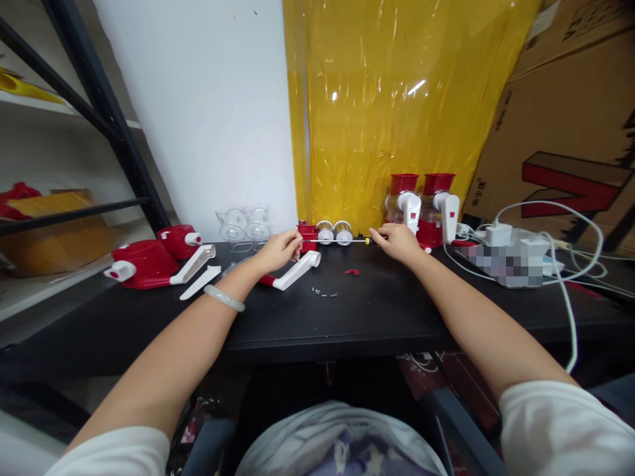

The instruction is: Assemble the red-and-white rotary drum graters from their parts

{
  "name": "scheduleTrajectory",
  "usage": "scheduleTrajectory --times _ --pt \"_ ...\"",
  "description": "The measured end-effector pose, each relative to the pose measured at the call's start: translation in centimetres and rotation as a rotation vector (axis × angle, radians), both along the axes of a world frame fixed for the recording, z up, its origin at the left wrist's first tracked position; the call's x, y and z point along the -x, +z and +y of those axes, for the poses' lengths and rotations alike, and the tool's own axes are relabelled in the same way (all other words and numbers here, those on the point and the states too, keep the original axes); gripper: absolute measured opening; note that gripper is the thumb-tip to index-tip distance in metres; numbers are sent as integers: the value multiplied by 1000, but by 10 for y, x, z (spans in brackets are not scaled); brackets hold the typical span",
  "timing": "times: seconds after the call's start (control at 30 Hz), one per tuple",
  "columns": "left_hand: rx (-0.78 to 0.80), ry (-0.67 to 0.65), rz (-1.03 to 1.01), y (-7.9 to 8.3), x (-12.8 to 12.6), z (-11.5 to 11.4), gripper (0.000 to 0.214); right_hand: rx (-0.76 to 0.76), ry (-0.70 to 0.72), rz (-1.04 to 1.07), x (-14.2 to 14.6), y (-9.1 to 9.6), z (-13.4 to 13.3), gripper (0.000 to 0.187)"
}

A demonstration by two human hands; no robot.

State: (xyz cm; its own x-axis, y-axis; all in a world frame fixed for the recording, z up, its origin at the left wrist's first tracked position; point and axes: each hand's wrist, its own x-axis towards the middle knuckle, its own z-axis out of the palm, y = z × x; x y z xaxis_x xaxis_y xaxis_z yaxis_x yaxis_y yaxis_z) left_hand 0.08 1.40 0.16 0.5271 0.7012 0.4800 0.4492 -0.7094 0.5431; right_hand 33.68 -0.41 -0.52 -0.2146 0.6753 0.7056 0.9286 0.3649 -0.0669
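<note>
My right hand (395,241) is closed around the handle of a screwdriver (342,241), whose thin shaft runs level to the left from a yellow collar. At the shaft's far end, my left hand (282,250) has its fingertips pinched together; whatever they hold is too small to make out. Below that hand lies a white crank handle (300,270) with a red end. Several small screws (323,293) are scattered on the black table (367,311), near a little red plastic piece (352,272). Two metal grater drums (334,233) stand behind the shaft.
Red grater bodies (149,263) and white handles (194,264) lie at left. Clear plastic parts (244,223) sit by the wall. Two assembled red-and-white graters (439,205) stand back right. White cables (570,291) and chargers (499,233) cover the right side beside a cardboard box (560,125).
</note>
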Motion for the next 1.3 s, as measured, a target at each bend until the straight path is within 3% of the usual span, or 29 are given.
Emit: scheduleTrajectory --times 1.3 --pt "25 -11 -2 -1 0 1 26 30 -14 -13 0 1 -2 52"
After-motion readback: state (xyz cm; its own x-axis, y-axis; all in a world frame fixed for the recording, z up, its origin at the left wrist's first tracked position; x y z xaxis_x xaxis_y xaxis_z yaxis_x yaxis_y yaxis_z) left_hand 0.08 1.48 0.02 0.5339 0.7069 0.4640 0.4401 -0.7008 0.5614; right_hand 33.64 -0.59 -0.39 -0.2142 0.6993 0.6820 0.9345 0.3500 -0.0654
